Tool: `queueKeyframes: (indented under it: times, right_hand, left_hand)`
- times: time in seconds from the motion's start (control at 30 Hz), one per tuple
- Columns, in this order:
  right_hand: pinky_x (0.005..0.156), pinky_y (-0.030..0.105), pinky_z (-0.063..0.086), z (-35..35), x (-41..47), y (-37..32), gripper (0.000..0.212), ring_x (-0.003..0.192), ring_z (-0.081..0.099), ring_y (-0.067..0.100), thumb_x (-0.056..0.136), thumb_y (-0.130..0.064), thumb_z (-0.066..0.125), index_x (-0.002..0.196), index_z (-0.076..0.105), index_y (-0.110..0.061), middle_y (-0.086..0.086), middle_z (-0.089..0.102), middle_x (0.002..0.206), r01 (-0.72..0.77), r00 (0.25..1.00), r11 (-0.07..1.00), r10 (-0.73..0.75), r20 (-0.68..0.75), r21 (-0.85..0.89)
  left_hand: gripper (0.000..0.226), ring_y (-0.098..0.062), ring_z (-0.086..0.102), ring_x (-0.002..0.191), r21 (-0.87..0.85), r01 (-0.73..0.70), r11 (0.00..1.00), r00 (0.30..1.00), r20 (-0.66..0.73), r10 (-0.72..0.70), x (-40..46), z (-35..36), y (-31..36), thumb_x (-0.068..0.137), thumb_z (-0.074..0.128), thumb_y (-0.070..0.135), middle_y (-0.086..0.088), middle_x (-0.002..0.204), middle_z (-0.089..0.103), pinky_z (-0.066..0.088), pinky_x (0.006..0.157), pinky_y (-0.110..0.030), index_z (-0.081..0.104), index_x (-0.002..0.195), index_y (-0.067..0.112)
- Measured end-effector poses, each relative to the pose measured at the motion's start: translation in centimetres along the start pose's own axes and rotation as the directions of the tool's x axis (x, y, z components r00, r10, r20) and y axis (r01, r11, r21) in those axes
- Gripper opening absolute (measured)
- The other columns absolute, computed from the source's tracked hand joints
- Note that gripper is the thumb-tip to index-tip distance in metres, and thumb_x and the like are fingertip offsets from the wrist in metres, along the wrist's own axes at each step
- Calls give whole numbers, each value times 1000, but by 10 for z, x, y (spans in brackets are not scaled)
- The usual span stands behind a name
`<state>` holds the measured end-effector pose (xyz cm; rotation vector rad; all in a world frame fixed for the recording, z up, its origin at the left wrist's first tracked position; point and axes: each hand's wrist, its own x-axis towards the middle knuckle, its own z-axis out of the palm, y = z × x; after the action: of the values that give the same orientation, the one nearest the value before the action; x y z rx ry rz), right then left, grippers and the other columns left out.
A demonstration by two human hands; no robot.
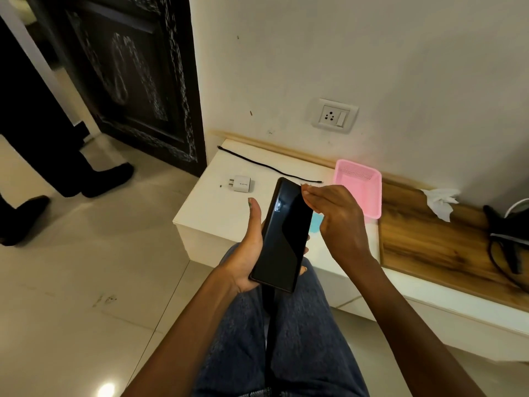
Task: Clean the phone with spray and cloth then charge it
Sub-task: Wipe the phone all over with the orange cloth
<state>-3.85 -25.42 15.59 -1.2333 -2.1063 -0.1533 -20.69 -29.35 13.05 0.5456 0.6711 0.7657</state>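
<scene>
White low ledge [217, 207] against the wall carries the charger adapter [242, 183] and black cable [266, 166] near its far edge. My left hand [246, 247] cradles the phone [283, 234] above my lap; my right hand [337, 216] pinches its top corner. Risk: the glossy body could slip from this loose hold.
</scene>
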Motion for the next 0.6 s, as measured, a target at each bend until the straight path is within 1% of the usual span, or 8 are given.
queueKeyframes:
  times: [0.03,0.1,0.23,0.33,0.5,0.6]
  right_hand:
    - [89,34,46,-1,-3,3,41,94,66,33,67,20,71,104,68,3,17,70,104,-17,1000,1000,17,-7,-21]
    - [88,34,44,-2,-8,5,41,91,67,35,65,23,71,102,69,4,18,70,101,-37,999,998,37,-23,-42]
    - [91,39,41,-1,-10,2,38,90,67,35,66,23,70,101,69,6,20,70,100,-84,994,996,83,-71,-17]
    - [92,42,38,-1,-8,-2,39,91,67,36,65,23,70,101,68,7,21,70,99,-105,991,994,104,-79,-7]
    - [91,40,40,-3,-2,-8,41,89,68,35,62,26,70,98,69,7,20,71,97,-124,988,992,125,-86,15]
    - [88,37,41,-3,-6,-13,47,87,68,37,57,30,70,97,70,7,20,71,96,-137,989,990,138,-48,34]
  left_hand:
    - [102,-32,62,105,-12,-6,1000,1000,-1,6,0,-2,1,57,33,90,-24,123,61,46,99,-51,62,124,19]
    - [103,-30,62,102,-27,-10,1000,1000,4,10,0,-5,3,61,29,89,-22,119,62,43,100,-51,60,126,15]
    - [103,-28,63,99,-38,-10,999,1000,4,10,1,-3,3,60,31,88,-19,115,64,48,95,-47,61,125,14]
    - [106,-29,62,101,-47,-7,999,1000,8,7,0,-2,7,59,32,88,-21,117,62,47,97,-47,57,129,13]
    - [105,-30,61,103,-103,3,995,1000,23,-1,1,-2,8,61,32,87,-21,119,60,49,94,-48,55,132,13]
    - [105,-29,63,104,-108,4,994,1000,17,-3,3,-5,7,63,29,87,-18,120,63,46,98,-53,55,132,13]
